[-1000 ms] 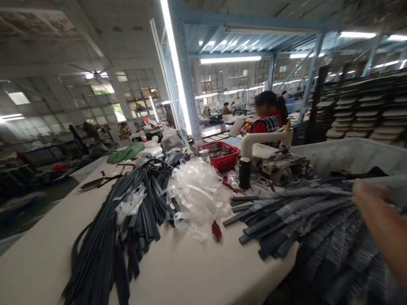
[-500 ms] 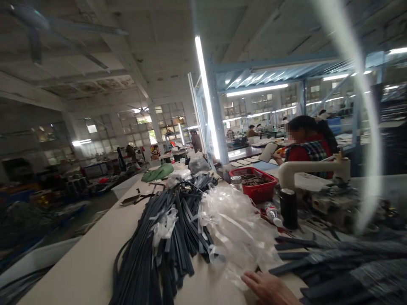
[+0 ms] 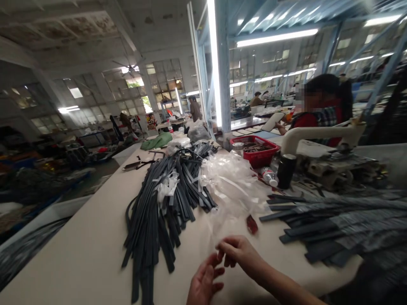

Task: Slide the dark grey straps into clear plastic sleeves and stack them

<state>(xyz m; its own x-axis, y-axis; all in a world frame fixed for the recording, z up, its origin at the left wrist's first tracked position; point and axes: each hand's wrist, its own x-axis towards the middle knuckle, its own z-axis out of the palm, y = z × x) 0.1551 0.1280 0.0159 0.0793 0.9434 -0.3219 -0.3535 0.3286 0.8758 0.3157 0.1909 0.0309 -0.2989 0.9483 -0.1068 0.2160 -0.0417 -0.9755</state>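
Fingertips of the right hand (image 3: 237, 253) press together at bottom centre, perhaps pinching clear film I cannot make out, while the left hand (image 3: 203, 284) sits spread just below. Pulling could, I judge, drag the plastic film heap (image 3: 232, 182) mid-frame, just above, and scatter the dark strips (image 3: 162, 203) left of it.

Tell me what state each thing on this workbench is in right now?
Left hand: open, palm up, holding nothing.
Right hand: fingers curled, pinching at something too thin to make out.
Dark strips: loose heap on the table.
Clear plastic wraps: crumpled pile.
Red basket: upright, holding dark pieces.
Black cylinder: standing upright.
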